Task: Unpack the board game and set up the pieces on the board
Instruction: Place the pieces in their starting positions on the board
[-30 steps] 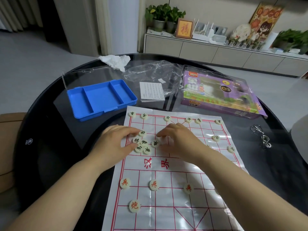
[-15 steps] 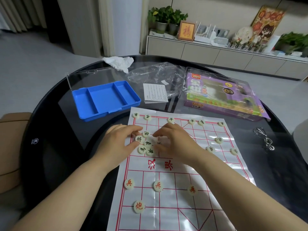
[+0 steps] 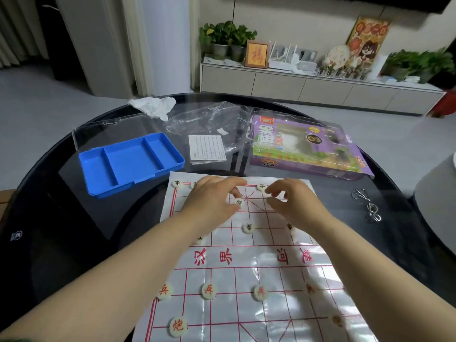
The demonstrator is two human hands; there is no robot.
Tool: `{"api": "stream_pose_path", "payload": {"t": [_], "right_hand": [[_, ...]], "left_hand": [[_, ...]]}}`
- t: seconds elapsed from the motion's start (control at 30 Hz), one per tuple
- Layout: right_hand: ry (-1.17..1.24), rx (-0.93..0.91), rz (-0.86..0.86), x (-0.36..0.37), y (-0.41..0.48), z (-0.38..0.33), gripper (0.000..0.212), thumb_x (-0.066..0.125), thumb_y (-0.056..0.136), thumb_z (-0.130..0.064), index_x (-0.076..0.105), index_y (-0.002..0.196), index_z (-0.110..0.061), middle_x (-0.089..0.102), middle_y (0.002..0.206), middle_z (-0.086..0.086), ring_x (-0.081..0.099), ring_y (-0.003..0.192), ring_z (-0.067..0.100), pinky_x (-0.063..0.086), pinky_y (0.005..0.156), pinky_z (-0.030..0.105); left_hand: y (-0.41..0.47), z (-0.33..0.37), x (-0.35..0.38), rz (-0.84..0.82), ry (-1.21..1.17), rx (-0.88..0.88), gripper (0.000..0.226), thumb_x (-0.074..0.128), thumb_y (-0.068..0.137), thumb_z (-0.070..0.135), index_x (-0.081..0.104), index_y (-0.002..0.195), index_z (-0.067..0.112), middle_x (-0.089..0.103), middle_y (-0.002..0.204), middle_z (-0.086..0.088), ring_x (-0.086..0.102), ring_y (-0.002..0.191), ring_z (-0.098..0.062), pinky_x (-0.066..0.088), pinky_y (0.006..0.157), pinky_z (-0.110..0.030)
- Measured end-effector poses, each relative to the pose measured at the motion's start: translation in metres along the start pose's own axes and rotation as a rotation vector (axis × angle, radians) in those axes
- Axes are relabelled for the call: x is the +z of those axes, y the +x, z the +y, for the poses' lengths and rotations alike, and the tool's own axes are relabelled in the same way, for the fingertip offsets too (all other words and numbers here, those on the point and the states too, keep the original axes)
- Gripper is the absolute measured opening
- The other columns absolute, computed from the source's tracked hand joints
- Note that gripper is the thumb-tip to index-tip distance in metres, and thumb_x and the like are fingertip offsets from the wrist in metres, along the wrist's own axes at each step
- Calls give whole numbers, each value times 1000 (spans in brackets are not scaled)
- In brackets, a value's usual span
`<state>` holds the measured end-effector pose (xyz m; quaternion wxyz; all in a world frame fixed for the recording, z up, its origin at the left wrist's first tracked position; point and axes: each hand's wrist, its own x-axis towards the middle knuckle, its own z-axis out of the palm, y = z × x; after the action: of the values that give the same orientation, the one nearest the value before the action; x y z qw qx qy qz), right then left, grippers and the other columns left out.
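- Head view: left hand (image 3: 209, 203) is pinching a black-lettered xiangqi piece (image 3: 238, 202) on the far palace of the paper xiangqi board (image 3: 246, 257).
- Right hand (image 3: 293, 203) is hovering just beside it, fingers curled; cannot tell if gripping anything.
- Blue tray (image 3: 128, 164) is sitting beyond the board's far-left corner.

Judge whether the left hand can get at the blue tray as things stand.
Probably yes: the blue tray lies open left of the board, on the same side as the left hand, with nothing standing between them. That hand pinches a piece, so it may need to set it down first.
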<state>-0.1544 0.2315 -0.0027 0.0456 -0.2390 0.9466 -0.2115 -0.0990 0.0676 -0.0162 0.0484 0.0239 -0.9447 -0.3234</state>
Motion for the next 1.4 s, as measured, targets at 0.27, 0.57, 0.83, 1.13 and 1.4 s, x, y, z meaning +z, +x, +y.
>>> {"api": "stream_pose_path", "payload": {"t": [0.27,0.57,0.83,1.13,1.4], "right_hand": [[-23,-137,-121,5,3,4,28,50,90,-10,62,115,-18,56,118,2,45,100,13,28,75,15],[-100,-272,-301,14,23,-12,33,51,90,-9,60,119,-21,52,121,4,49,108,18,30,74,12],[-106,-146,-186,19,23,-11,35,60,84,-32,57,115,-16,55,99,0,44,82,12,32,57,14],[-175,-172,-211,18,31,-10,29,57,88,-24,60,115,-15,57,113,4,44,88,12,31,69,16],[-147,-72,-21,16,55,-11,26,60,85,-21,64,109,-12,61,109,7,52,101,22,32,68,22]], "left_hand": [[3,-13,8,-60,-17,-47,45,50,91,22,39,133,36,45,135,12,24,134,-15,22,112,-35],[-44,-71,-21,121,1,-152,34,38,95,12,54,123,21,50,130,4,36,129,-17,26,103,-26],[-42,-77,-18,171,-49,-108,31,47,92,11,58,120,15,56,121,2,40,106,-3,29,93,-19],[-42,-78,-18,187,-24,-86,30,46,92,15,59,118,18,56,120,6,41,108,-3,29,95,-20],[-41,-79,-18,182,-37,-106,29,53,88,16,61,116,20,50,107,16,44,110,-7,32,98,-25]]}}
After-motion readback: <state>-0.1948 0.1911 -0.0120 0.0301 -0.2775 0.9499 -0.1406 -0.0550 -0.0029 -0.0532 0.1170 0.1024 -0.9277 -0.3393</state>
